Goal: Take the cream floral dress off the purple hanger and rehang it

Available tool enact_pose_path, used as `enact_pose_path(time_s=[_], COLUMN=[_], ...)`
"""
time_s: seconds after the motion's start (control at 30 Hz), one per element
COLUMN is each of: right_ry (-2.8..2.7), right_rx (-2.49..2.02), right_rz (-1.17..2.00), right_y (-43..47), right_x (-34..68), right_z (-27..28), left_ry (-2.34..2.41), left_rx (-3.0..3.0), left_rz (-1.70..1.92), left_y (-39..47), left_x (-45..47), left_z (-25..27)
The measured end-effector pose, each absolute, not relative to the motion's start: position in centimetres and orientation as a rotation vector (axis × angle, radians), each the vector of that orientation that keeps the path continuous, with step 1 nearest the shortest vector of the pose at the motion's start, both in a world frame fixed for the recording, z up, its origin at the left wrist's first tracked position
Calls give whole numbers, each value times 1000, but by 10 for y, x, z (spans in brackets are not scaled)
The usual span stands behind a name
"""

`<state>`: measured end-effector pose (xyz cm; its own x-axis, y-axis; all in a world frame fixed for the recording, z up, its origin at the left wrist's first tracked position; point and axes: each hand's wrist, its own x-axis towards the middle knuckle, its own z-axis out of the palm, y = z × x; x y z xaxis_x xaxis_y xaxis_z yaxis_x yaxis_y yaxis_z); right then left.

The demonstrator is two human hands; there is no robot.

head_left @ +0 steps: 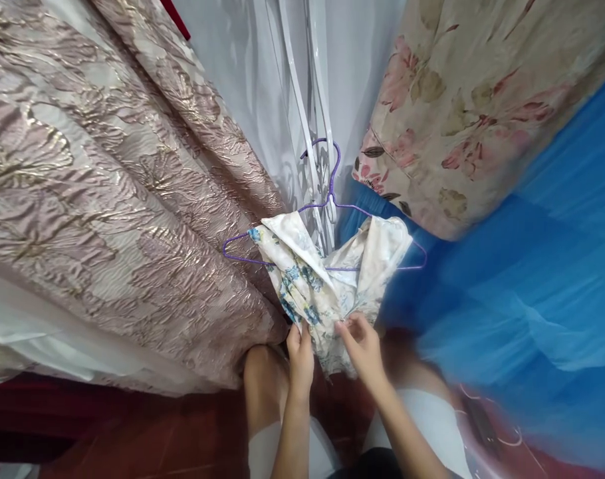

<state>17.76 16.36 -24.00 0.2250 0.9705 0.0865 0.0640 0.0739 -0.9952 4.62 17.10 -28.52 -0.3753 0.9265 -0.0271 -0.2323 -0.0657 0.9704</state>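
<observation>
A cream garment with blue flowers (302, 276) hangs by its two shoulders on a purple hanger (332, 193), whose hook points up. Its front panels cross in a V, and the lower edge is gathered and frayed. My left hand (300, 346) pinches the garment's lower left side between thumb and fingers. Close by on the right, my right hand (363, 342) pinches the fabric just below the crossing of the panels. The hanger's hook is beside white straps (295, 73); I cannot tell whether it is hooked on them.
Pink and gold brocade cloth (133, 199) hangs along the left. White cloth (233, 60) is behind the straps. Floral beige fabric (457, 120) and blue tulle (542, 286) hang on the right. Below are my knees and a reddish floor (183, 432).
</observation>
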Motion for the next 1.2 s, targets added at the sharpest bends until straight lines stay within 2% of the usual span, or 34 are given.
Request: enact_pose_path(time_s=[0.17, 0.37, 0.53, 0.73, 1.03, 1.2], right_ry=[-1167, -1010, -1046, -1025, -861, -820], right_rx=[-1252, -1311, -1298, -1370, -1222, -1193], right_rz=[1048, 1135, 1235, 1232, 1406, 1322], right_y=[171, 153, 141, 140, 136, 151], right_x=[183, 190, 191, 203, 193, 182], right_z=[-235, -252, -260, -258, -248, -202], left_ry=[1310, 1561, 1425, 1336, 1376, 1351], left_rx=[809, 1003, 1426, 1659, 1563, 1552], left_rz=[1621, 2010, 1672, 1408, 1522, 1540], left_y=[166, 149, 144, 139, 134, 131], left_x=[57, 69, 77, 89, 99, 99], left_z=[-283, -288, -314, -326, -312, -305])
